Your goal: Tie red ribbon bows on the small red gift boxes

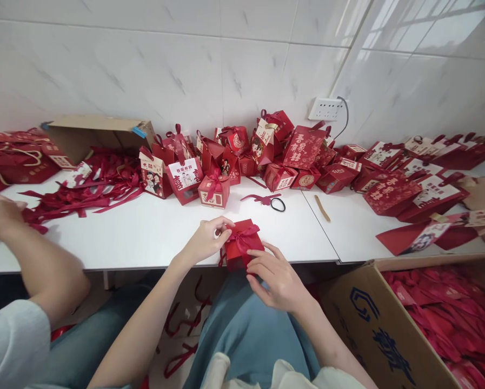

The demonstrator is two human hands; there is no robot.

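A small red gift box (235,249) rests at the table's front edge, right in front of me. Across its top lies a red ribbon (245,236) tied in a bow. The left part of this bow is pinched between the thumb and fingers of my left hand (208,240). My right hand (275,276) curls against the box's right side, fingertips touching the lower part of the bow. Just beyond the box, a black elastic loop (278,204) and a scrap of dark red ribbon (261,199) lie on the white table (165,235).
Finished-looking red gift boxes (303,146) crowd the wall side. Loose ribbons (88,186) spill from a cardboard box (100,125) at left. A carton of red ribbons (449,308) stands at front right. A co-worker's arm (43,254) reaches in at left. A tan strip (322,208) lies right.
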